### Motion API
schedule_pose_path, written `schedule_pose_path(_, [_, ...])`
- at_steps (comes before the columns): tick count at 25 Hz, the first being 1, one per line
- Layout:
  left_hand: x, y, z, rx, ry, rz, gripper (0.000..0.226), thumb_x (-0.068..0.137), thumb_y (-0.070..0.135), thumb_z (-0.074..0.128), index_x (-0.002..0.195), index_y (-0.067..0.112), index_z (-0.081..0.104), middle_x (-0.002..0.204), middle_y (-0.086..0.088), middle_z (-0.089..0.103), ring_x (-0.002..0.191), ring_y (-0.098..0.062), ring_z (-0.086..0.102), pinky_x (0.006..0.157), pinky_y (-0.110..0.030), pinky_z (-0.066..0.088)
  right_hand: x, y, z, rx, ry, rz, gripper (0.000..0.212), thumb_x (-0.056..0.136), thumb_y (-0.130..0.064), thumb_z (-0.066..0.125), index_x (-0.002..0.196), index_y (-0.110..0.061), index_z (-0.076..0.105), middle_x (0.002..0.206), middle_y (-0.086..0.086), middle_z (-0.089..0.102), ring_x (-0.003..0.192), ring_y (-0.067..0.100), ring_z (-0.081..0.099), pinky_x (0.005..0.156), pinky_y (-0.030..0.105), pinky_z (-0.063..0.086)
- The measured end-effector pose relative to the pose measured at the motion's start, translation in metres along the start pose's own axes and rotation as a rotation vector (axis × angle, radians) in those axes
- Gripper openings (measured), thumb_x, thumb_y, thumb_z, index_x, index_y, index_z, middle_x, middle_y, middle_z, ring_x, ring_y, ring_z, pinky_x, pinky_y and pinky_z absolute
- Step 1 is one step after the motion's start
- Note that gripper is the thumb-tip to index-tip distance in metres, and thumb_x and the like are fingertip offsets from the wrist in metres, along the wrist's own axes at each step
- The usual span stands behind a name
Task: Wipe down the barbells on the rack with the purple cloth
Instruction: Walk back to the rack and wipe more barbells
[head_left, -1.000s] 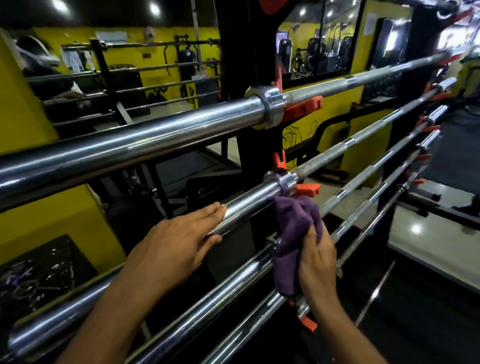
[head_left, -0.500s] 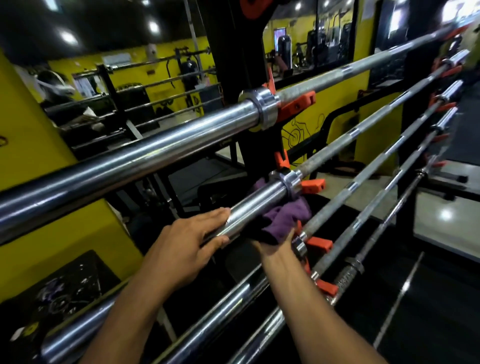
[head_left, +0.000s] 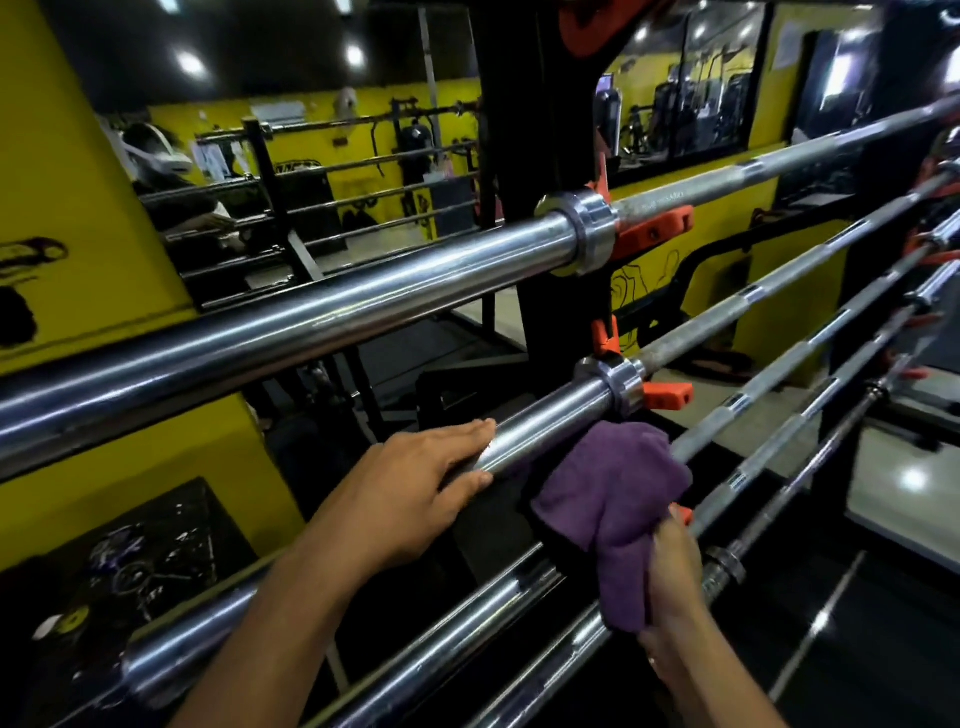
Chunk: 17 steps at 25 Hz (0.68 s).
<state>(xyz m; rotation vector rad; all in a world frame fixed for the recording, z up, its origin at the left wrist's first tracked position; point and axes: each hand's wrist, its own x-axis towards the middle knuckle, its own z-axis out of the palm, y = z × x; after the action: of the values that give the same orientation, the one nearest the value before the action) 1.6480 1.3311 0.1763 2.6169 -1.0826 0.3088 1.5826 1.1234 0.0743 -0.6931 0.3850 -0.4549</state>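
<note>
A purple cloth (head_left: 613, 499), soft and bunched, hangs just below the chrome sleeve of the second barbell (head_left: 550, 428), apparently brushing its underside near the collar. The bar's long axis runs from lower left up to far right, parallel to the other barbells racked above and below. The right hand (head_left: 670, 587) grips the cloth's lower end, fingers curled round it, directly beneath the sleeve and nearer the collar. The left hand (head_left: 415, 488) rests flat on the same sleeve, fingers straight, holding nothing. Orange rack hooks (head_left: 667, 396) support each bar.
</note>
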Motion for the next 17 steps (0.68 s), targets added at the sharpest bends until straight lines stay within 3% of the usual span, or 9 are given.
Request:
schedule_pose_path(3, [0.003, -0.001, -0.011, -0.085, -0.060, -0.078, 0.047, 0.102, 0.052, 0.039, 0.149, 0.049, 0.033, 0.150, 0.025, 0.041, 0.135, -0.002, 0.043, 0.105, -0.026, 0.040, -0.028, -0.031, 0.010, -0.449, -0.243, -0.563, 0.031, 0.106, -0.017, 0.046, 0.136, -0.027, 0.049, 0.099, -0.018, 0.071, 0.095, 0.006, 0.067, 0.081, 0.023, 0.057])
schedule_pose_path(5, [-0.003, 0.003, -0.015, 0.019, -0.064, -0.021, 0.052, 0.101, 0.060, 0.028, 0.151, 0.049, 0.024, 0.155, 0.030, 0.026, 0.141, 0.001, 0.033, 0.111, -0.029, 0.037, -0.018, -0.039, 0.030, -0.781, -0.503, -0.895, 0.046, 0.105, -0.012, 0.044, 0.150, -0.013, 0.034, 0.107, -0.005, 0.068, 0.099, 0.017, 0.065, 0.086, 0.037, 0.054])
schedule_pose_path(7, [-0.021, 0.010, -0.021, 0.114, -0.064, -0.002, 0.067, 0.090, 0.075, 0.008, 0.152, 0.052, 0.010, 0.154, 0.038, 0.005, 0.143, 0.011, 0.014, 0.115, -0.025, 0.032, 0.015, -0.037, 0.052, -1.295, -0.501, -1.134, 0.048, 0.103, -0.031, 0.041, 0.148, -0.014, 0.041, 0.134, 0.005, 0.062, 0.131, 0.025, 0.053, 0.117, 0.048, 0.032])
schedule_pose_path(8, [-0.036, 0.009, -0.023, 0.145, -0.080, -0.038, 0.074, 0.082, 0.079, 0.000, 0.151, 0.055, 0.003, 0.151, 0.041, -0.002, 0.141, 0.015, 0.009, 0.113, -0.022, 0.032, 0.028, -0.035, 0.060, -1.510, -0.452, -1.177, 0.047, 0.100, -0.041, 0.039, 0.140, -0.017, 0.051, 0.134, 0.004, 0.062, 0.134, 0.023, 0.051, 0.122, 0.050, 0.022])
schedule_pose_path(9, [-0.050, 0.008, -0.025, 0.192, -0.065, -0.044, 0.076, 0.078, 0.081, -0.001, 0.150, 0.056, 0.000, 0.150, 0.040, -0.003, 0.137, 0.016, 0.014, 0.103, -0.022, 0.039, 0.037, -0.034, 0.069, -1.618, -0.401, -1.207, 0.044, 0.098, -0.046, 0.039, 0.127, -0.019, 0.059, 0.123, 0.002, 0.067, 0.126, 0.022, 0.056, 0.121, 0.049, 0.023])
schedule_pose_path(10, [-0.061, 0.007, -0.025, 0.262, 0.004, -0.023, 0.076, 0.081, 0.082, 0.005, 0.152, 0.055, 0.006, 0.153, 0.036, 0.006, 0.132, 0.013, 0.032, 0.083, -0.019, 0.048, 0.047, -0.034, 0.070, -1.654, -0.385, -1.196, 0.039, 0.095, -0.048, 0.041, 0.112, -0.020, 0.063, 0.108, 0.000, 0.070, 0.112, 0.022, 0.061, 0.116, 0.047, 0.029])
schedule_pose_path(12, [-0.078, 0.005, -0.024, 0.296, 0.045, -0.028, 0.073, 0.088, 0.075, 0.033, 0.152, 0.039, 0.035, 0.152, 0.020, 0.039, 0.105, 0.001, 0.064, 0.048, -0.009, 0.034, 0.052, -0.039, 0.083, -1.706, -0.387, -1.207, 0.033, 0.090, -0.051, 0.040, 0.088, -0.024, 0.059, 0.082, -0.001, 0.068, 0.089, 0.025, 0.064, 0.099, 0.043, 0.040])
schedule_pose_path(14, [-0.086, 0.001, -0.019, 0.349, 0.037, -0.014, 0.067, 0.090, 0.067, 0.046, 0.146, 0.029, 0.049, 0.143, 0.011, 0.054, 0.095, -0.004, 0.069, 0.043, -0.010, 0.040, 0.055, -0.047, 0.102, -1.885, -0.443, -1.092, 0.039, 0.086, -0.055, 0.035, 0.074, -0.023, 0.053, 0.077, 0.003, 0.069, 0.084, 0.029, 0.064, 0.087, 0.040, 0.039])
schedule_pose_path(17, [-0.084, 0.000, -0.018, 0.357, 0.058, -0.009, 0.063, 0.086, 0.055, 0.058, 0.143, 0.030, 0.052, 0.139, 0.013, 0.058, 0.092, -0.005, 0.071, 0.047, -0.016, 0.050, 0.063, -0.054, 0.130, -2.074, -0.529, -0.819, 0.045, 0.086, -0.057, 0.036, 0.070, -0.018, 0.053, 0.090, 0.011, 0.071, 0.091, 0.036, 0.064, 0.079, 0.039, 0.040])
